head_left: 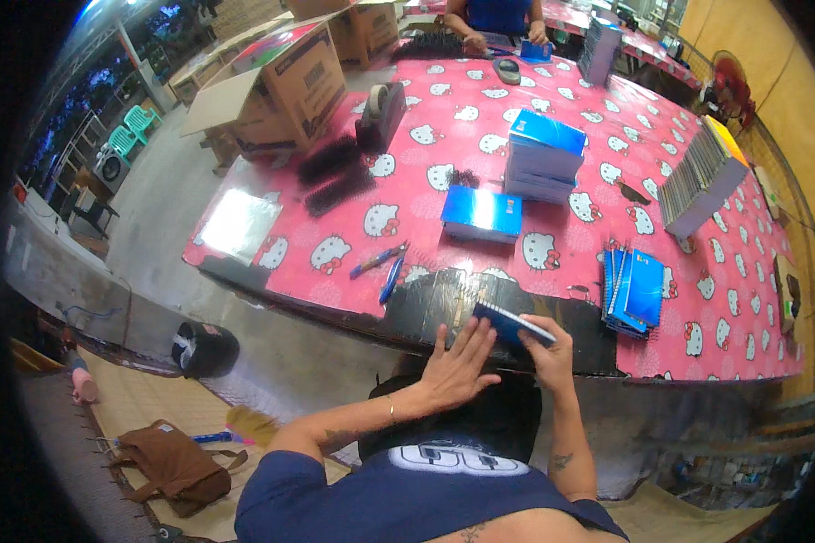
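Note:
At the table's near edge my right hand [552, 355] grips a thin blue notebook [509, 323] by its right end. The notebook is tilted up, with a pale edge along its top. My left hand [463, 369] lies with fingers stretched and slightly spread against the notebook's left side. Beneath them is a dark, worn patch [444, 303] of the tabletop. To the right is a small pile of blue spiral notebooks [641, 288]. Two slim blue-handled tools [391, 280], too small to identify, lie left of the patch.
Stacks of blue books [482, 215] and a taller stack [543, 163] stand mid-table. A long row of books [697, 185] stands at right. Black binding coils [337, 179], a tape dispenser [380, 118] and a carton [290, 95] are at left. Across the table, a person's hands [539, 34] handle a blue book.

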`<state>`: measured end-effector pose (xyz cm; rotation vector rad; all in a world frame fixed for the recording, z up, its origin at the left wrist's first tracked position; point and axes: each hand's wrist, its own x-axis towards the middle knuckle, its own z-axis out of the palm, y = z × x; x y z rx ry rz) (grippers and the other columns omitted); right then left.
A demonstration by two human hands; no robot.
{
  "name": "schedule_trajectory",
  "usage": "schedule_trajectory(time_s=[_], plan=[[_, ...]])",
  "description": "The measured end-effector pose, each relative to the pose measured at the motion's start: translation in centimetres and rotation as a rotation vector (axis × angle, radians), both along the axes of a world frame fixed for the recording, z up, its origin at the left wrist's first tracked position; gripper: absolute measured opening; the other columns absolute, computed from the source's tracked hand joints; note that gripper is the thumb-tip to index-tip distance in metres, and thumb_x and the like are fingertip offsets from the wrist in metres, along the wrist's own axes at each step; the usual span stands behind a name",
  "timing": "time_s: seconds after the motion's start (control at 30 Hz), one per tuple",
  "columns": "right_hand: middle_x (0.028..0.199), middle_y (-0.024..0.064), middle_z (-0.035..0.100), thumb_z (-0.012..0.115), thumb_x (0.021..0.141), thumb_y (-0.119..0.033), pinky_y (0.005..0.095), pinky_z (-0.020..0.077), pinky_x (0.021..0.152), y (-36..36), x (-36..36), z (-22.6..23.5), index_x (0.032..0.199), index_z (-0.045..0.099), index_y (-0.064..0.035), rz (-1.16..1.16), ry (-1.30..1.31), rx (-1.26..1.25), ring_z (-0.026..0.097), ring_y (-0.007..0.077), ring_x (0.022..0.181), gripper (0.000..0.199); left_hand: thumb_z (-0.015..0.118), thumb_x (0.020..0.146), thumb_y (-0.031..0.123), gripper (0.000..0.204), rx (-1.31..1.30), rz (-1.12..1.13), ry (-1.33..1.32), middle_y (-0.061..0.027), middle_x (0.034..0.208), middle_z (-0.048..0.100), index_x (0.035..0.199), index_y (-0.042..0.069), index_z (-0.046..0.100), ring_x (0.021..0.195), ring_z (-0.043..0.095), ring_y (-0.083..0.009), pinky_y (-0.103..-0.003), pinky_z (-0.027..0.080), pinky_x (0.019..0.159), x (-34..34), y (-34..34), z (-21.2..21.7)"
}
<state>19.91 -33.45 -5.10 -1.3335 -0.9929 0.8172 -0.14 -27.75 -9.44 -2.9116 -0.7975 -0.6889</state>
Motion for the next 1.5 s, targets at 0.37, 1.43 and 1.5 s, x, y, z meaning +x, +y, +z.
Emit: schedule_trajectory(time_s=[0.37,1.43,1.5], plan=[[0.099,0.0021,0.073,0.070,0.090,0.000,0.0240,0.0504,0.083,0.5,0.3,0.0,0.115,0.072,-0.0008,0.050,-0.037,0.008,0.063,0.0076,0.091,0.025,0.043,0.096,0.063,0.089,0.115,0.045,-0.072,-0.0196,0.165,0.018,0.156,0.000,0.026,0.155,0.009,-0.0347,-0.066,-0.002,0.118,3.5,4.8,4.6],[0.091,0.0142,0.075,0.072,0.087,-0.004,0.0303,0.0530,0.074,0.2,1.1,-0.7,0.111,0.072,0.0005,0.095,-0.171,-0.067,0.065,0.0091,0.083,0.024,0.053,0.099,0.044,0.055,-0.102,-0.256,-0.111,-0.0153,0.143,0.053,0.140,0.008,0.052,0.140,0.044,-0.0316,-0.063,0.001,0.121,5.5,5.5,7.8],[0.085,0.0170,0.071,0.073,0.086,-0.005,0.0317,0.0519,0.070,0.3,0.9,-0.5,0.107,0.071,-0.0001,0.105,-0.227,-0.060,0.064,0.0097,0.079,0.021,0.059,0.097,0.037,0.040,-0.142,-0.360,-0.140,-0.0079,0.130,0.064,0.128,0.012,0.063,0.131,0.054,-0.0269,-0.063,0.003,0.121,5.0,5.5,6.9]])
